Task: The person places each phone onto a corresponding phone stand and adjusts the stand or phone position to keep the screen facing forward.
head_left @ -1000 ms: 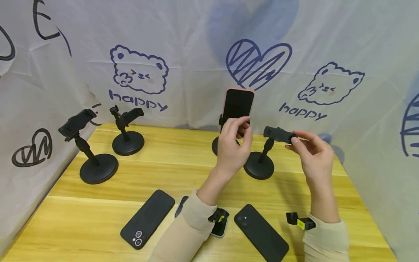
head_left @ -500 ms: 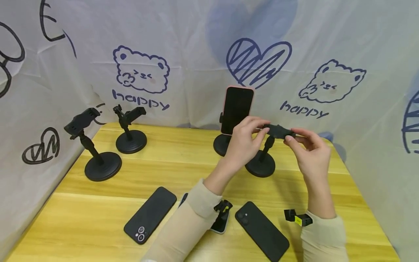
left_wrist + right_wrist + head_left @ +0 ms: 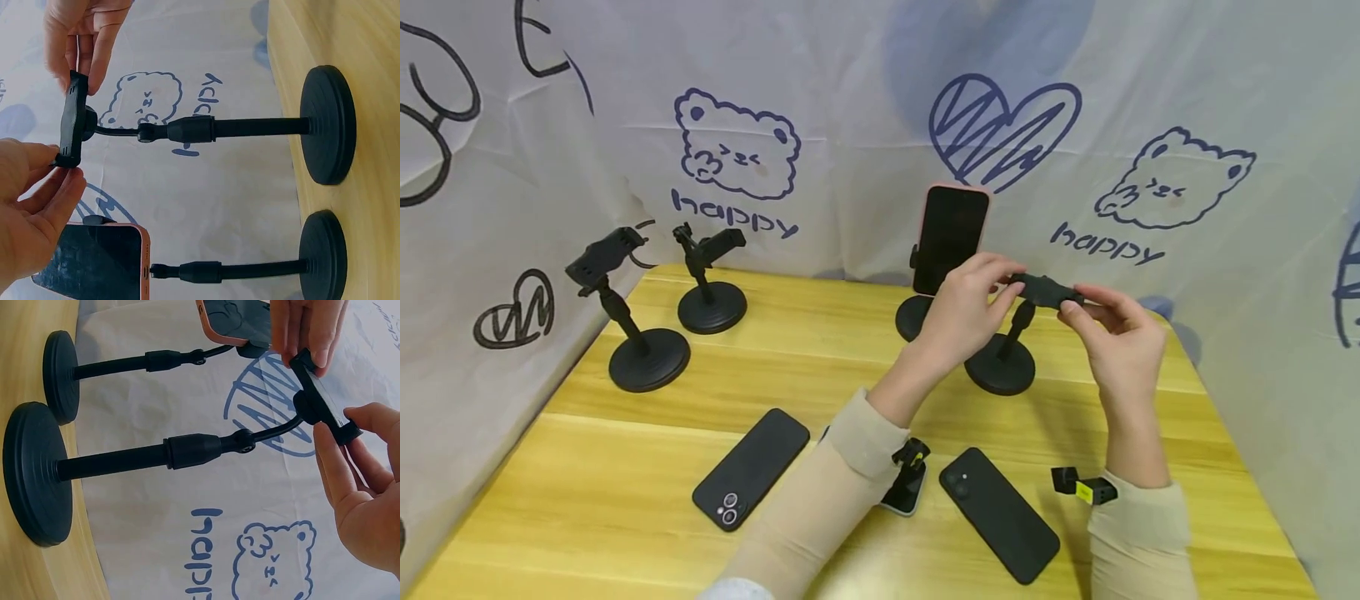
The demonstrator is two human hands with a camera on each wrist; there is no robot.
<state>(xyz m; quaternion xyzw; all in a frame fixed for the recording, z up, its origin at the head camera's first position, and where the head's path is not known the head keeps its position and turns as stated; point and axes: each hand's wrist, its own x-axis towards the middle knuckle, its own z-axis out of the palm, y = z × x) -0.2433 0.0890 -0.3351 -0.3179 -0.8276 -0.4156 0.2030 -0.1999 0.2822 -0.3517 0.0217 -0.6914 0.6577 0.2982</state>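
A black phone stand [image 3: 1000,364] with a round base stands toward the right of the table. Its clamp head [image 3: 1043,291] is between my two hands. My left hand [image 3: 972,302] pinches the clamp's left end between thumb and fingers. At the opposite end, my right hand [image 3: 1116,337] pinches it the same way. In the left wrist view the clamp [image 3: 74,119] spans from one hand to the other, with no phone in it. Just behind and left, a pink-cased phone [image 3: 953,237] sits upright in another stand, partly hidden by my left hand.
Two more black stands, one nearer [image 3: 649,360] and one farther [image 3: 712,307], stand at the left with bare clamps. A black phone [image 3: 751,469] and another black phone [image 3: 1000,515] lie face down in front. A third phone [image 3: 907,489] lies partly under my left forearm.
My left hand has moved right, from in front of the pink-cased phone to the clamp's left end, and now grips it. My right hand stays on the right end. The head view has shifted slightly.
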